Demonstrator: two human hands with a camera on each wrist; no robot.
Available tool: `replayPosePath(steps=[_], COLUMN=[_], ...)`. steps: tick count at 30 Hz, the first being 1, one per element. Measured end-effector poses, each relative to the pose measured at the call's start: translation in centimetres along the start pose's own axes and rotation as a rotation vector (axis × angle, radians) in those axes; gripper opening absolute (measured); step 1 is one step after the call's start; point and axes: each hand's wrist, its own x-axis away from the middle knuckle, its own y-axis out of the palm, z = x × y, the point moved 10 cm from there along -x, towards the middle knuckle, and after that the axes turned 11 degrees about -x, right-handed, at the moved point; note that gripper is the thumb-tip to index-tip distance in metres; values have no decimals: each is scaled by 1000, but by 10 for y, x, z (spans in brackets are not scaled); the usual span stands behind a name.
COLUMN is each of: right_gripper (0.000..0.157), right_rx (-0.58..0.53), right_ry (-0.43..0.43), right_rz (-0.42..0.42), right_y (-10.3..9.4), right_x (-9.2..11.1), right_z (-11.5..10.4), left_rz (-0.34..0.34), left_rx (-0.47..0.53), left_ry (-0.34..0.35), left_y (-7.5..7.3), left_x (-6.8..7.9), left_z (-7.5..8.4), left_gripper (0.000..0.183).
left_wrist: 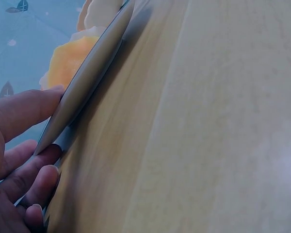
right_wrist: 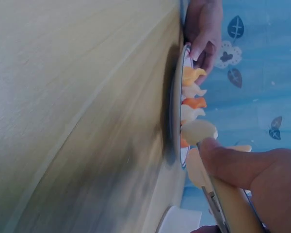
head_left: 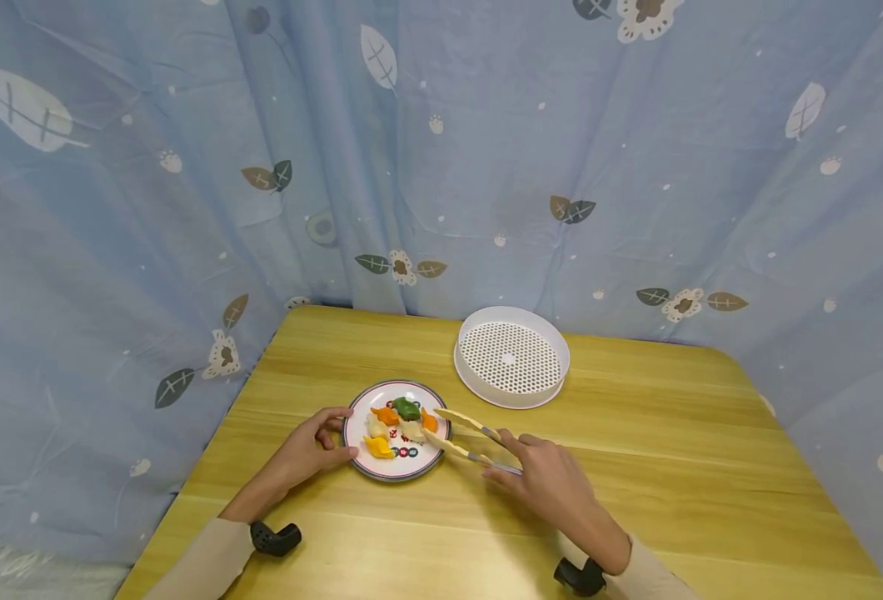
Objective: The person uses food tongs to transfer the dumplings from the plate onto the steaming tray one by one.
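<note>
My left hand [head_left: 314, 448] grips the left rim of a white plate [head_left: 391, 470], thumb on top and fingers at its underside in the left wrist view. On the plate lie several dumplings: a green dumpling [head_left: 406, 408], a yellow dumpling [head_left: 378, 447], white ones and orange ones. In my right hand [head_left: 550, 483] is a pair of tongs [head_left: 471, 457] with pale yellow arms. The tongs' arms are spread, and their tips reach over the plate's right rim on either side of an orange dumpling [head_left: 429, 421].
Behind the plate, to the right, stands a round white steamer basket [head_left: 512, 398] with a perforated bottom. The wooden table [head_left: 674, 467] runs back to a blue patterned curtain [head_left: 486, 150] that also hangs along both sides.
</note>
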Motion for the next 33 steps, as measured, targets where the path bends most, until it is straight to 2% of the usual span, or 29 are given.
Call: replayPosePath(steps=[5, 10, 24, 33], right_gripper=[60, 66, 49, 48], right_rx=[31, 23, -16, -73], right_ry=[-10, 37, -16, -14], right_rz=[16, -2, 4, 25], right_y=[0, 3, 7, 4], right_x=[-3, -6, -8, -7], right_z=[-6, -4, -5, -1], left_rz=[1, 1, 7, 9], left_rx=[-7, -2, -16, -1], left_ry=[-8, -8, -4, -21], left_y=[0, 0, -1, -1], left_x=[1, 1, 2, 2], left_z=[0, 0, 1, 1], left_gripper=[64, 64, 63, 64])
